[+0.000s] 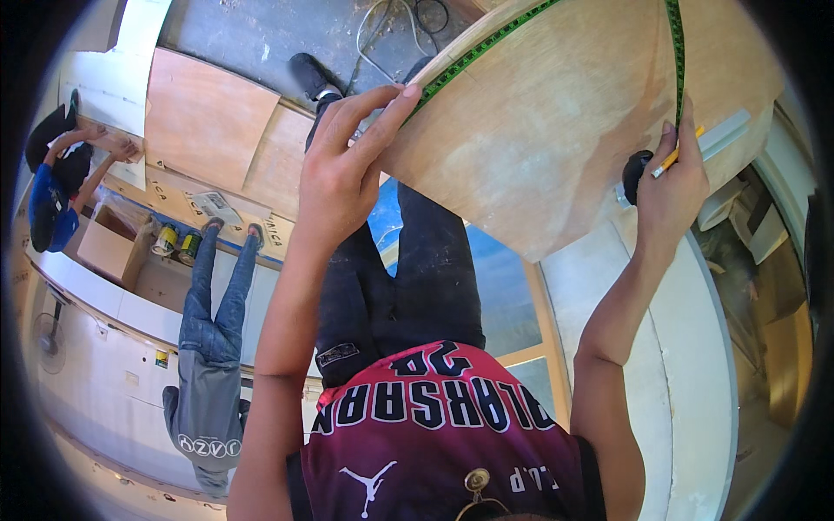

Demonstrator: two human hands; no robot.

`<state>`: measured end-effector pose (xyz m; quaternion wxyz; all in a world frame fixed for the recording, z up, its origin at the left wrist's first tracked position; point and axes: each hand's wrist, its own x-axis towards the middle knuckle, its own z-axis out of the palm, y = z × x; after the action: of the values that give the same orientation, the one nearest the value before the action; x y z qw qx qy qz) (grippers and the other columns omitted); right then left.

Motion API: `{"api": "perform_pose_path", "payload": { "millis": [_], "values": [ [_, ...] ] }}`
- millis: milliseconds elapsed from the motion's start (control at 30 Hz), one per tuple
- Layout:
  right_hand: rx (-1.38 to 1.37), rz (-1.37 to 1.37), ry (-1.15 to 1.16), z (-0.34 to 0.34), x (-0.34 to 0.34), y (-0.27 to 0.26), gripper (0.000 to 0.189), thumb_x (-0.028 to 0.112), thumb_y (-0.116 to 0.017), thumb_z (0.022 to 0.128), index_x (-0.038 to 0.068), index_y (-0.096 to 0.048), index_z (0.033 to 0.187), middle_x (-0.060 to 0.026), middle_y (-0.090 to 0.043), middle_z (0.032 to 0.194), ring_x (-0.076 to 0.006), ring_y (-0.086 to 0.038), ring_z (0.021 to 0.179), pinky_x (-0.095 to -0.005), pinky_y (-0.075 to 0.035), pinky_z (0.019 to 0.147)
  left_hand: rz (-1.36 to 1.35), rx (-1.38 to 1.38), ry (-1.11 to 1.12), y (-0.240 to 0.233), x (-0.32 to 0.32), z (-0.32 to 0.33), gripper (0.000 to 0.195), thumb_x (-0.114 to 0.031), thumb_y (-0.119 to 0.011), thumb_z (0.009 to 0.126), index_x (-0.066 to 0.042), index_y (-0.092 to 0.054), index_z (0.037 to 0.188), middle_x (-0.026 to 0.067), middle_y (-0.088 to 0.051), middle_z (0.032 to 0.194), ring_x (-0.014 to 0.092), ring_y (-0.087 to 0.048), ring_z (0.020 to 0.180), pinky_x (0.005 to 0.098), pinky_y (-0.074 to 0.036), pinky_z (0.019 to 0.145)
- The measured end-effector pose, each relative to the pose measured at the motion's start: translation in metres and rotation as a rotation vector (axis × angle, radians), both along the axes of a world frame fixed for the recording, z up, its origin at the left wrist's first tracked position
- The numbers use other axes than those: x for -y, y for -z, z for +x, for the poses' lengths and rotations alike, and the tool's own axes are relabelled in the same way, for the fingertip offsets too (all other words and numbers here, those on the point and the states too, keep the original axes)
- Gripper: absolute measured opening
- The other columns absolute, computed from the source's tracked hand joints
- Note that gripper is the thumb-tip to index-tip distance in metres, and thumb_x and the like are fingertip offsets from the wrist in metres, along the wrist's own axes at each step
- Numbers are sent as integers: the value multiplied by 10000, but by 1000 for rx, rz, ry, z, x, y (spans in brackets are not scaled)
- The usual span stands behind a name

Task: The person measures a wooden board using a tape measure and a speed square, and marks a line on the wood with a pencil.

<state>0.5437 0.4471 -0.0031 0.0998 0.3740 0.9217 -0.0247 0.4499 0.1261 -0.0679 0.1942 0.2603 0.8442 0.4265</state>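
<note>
A large curved plywood sheet [521, 130] lies before me, its pointed end towards my body. My left hand [345, 153] pinches the end of a green tape measure blade [485, 49] at the sheet's left edge. The blade runs up along that edge, out of view at the top, and another stretch comes down to my right hand [674, 172]. That hand grips the tape measure's black case [635, 177], with a yellow pencil [677, 152] held across its fingers. A pale, straight strip [726, 137] lies under or just beside the right hand.
Cables [384, 52] lie on the grey floor ahead. Plywood panels [208, 111] spread at left, near a cardboard box [111, 251] and cans [189, 247]. One person in grey [212, 384] stands at left; another in blue [55, 202] handles a wood piece. A white curved surface [690, 365] borders the right.
</note>
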Motion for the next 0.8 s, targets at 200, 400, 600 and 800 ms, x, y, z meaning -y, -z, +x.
{"api": "perform_pose_path", "payload": {
  "millis": [200,400,600,800],
  "values": [
    [-128,60,-161,16,-12,6,390,171,-570,1083,212,-629,1466,-179,-766,1085,-310,-769,898,-404,-595,792,29,-20,53,4,-6,-6,668,117,-659,782,-159,-699,1389,101,-682,1267,313,-655,1046,409,-547,902],
    [-69,11,-70,11,-10,-3,400,165,-576,1080,206,-624,1474,-189,-761,1116,-302,-769,939,-412,-593,809,48,3,-45,-2,-16,-8,505,98,-688,824,-66,-720,1300,138,-710,1228,325,-667,1049,415,-550,906],
    [-207,-176,-115,29,-17,-17,435,75,-568,1064,135,-595,1494,-184,-735,1248,-312,-742,1070,-383,-559,893,18,-80,-211,9,7,16,227,48,-742,829,-20,-695,1041,133,-739,1012,330,-714,912,407,-568,800],
    [-271,-305,-61,8,10,-117,409,79,-568,1078,78,-593,1486,-202,-704,1319,-277,-726,1132,-365,-542,913,59,125,-552,-38,50,-25,96,2,-722,919,-10,-711,1014,120,-693,1021,247,-696,841,353,-563,716]
  ]
}}
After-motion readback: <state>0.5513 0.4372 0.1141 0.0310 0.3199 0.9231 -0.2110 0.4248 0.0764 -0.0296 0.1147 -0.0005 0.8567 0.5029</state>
